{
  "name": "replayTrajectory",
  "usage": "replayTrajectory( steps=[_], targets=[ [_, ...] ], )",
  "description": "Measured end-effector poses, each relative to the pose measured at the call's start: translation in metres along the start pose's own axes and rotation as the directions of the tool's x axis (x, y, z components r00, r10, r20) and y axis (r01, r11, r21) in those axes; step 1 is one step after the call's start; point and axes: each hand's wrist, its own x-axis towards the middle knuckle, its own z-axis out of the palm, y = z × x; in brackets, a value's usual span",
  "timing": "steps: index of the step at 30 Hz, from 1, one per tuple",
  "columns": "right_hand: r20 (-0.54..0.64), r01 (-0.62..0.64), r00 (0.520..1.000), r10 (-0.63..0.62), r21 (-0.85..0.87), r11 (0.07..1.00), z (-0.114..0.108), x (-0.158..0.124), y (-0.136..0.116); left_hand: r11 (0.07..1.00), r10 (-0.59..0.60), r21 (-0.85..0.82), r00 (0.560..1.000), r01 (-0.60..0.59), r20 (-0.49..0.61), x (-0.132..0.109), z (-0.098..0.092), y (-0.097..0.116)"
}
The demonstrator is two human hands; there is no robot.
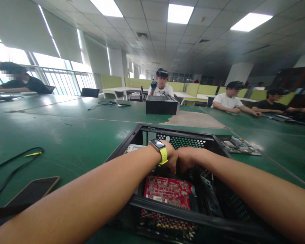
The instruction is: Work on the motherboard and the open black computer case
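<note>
Head view: mid-frame, left hand [171, 158] and right hand [187, 158] are being held together inside the computer case [178, 131] (fingers curled under; what they grip cannot be told). The red graphics card [167, 190] is being put at risk of scratching by any slip.

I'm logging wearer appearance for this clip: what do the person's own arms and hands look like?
Both forearms are bare: no sleeves, no gloves. By the left hand, the wrist wears a smartwatch with a square dark glossy face and a yellow-green strap. The right hand and wrist carry nothing.

Two computer cases [122, 149], one phone [32, 191], four co-workers [231, 100].
</note>
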Motion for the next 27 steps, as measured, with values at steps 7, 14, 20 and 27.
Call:
replayTrajectory(
  steps=[7, 14, 20, 27],
  targets=[
    [0.014, -0.025, 1.0, 0.025, 0.005, 1.0, -0.001, 0.0, -0.002, 1.0, -0.011, 0.012, 1.0, 0.011, -0.011, 0.008, 0.001, -0.004],
    [0.062, -0.035, 0.998, 0.031, 0.063, 0.997, 0.002, 0.002, 0.001, 1.0, -0.004, 0.011, 0.996, 0.003, 0.088, 0.014, 0.009, -0.002],
    [0.144, -0.069, 0.988, 0.057, 0.079, 0.994, 0.003, 0.004, 0.006, 0.999, 0.049, 0.01, 0.996, -0.05, 0.069, 0.01, 0.006, -0.003],
    [0.15, -0.084, 0.986, 0.072, 0.075, 0.994, 0.0, -0.001, 0.002, 0.999, 0.028, 0.027, 1.0, -0.028, 0.014, 0.008, 0.003, -0.005]
  ],
)
